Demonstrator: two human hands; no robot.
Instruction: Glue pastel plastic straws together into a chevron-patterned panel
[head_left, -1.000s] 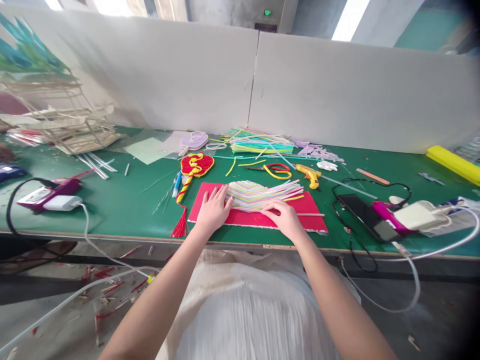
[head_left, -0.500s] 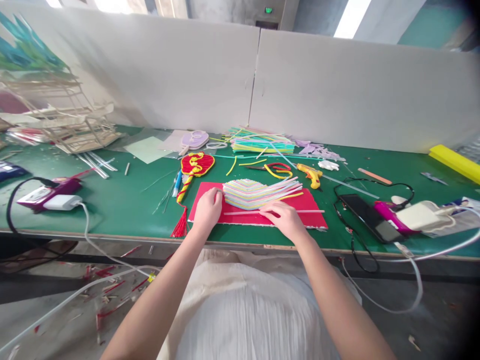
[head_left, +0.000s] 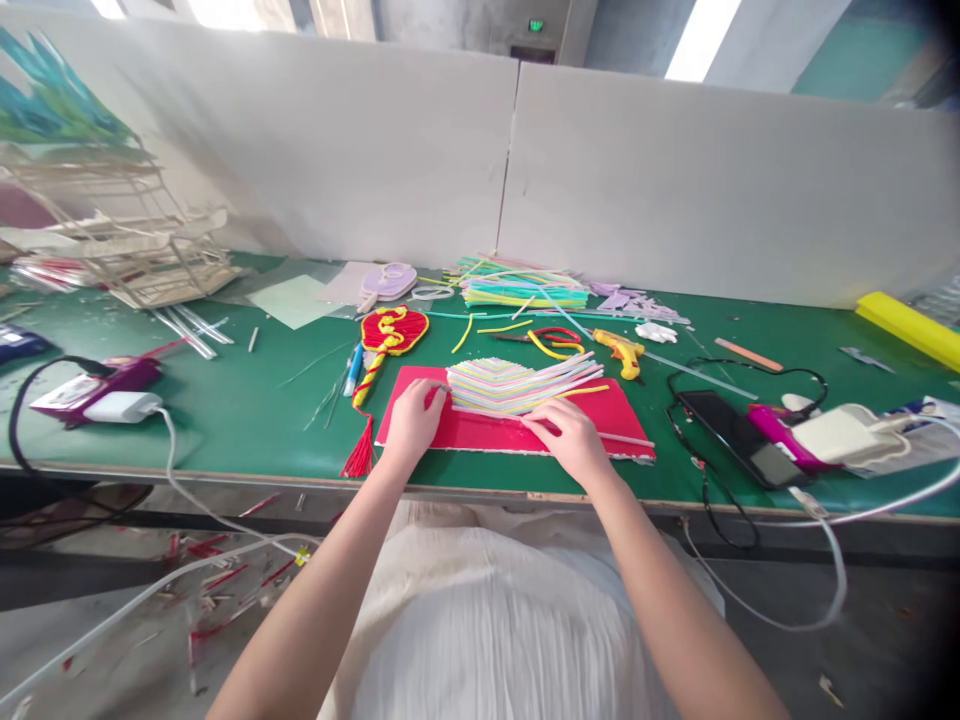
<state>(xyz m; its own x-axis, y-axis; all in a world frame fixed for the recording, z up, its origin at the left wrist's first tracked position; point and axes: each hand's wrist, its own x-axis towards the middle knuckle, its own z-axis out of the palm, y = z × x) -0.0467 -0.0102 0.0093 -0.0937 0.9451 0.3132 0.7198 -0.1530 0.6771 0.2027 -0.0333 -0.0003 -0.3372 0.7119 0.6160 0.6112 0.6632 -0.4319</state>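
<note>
A red board (head_left: 480, 433) lies near the table's front edge. On it, pastel pipe cleaners (head_left: 491, 385) are laid side by side in a striped V pattern, their loose ends fanning out to the right. Along the lower edge of the stripes runs a pale pink pipe cleaner (head_left: 626, 439). My left hand (head_left: 415, 418) pinches its left end beside the stripes. Thumb and fingers of my right hand (head_left: 566, 432) close on the same strand further right, and its tail sticks out past that hand. A yellow pipe cleaner (head_left: 587, 390) lies just above my right hand.
Behind the board lie a red-and-yellow fan (head_left: 394, 330) with a tassel, scissors (head_left: 559, 340), a yellow glue gun (head_left: 619, 352) and a pile of pipe cleaners (head_left: 525, 288). A phone (head_left: 739, 435) and cables are right; a power strip (head_left: 101, 390) is left.
The pink pipe cleaner's left part has moved up against the striped edge, and its right tail now slants downward. Both hands have shifted only slightly.
</note>
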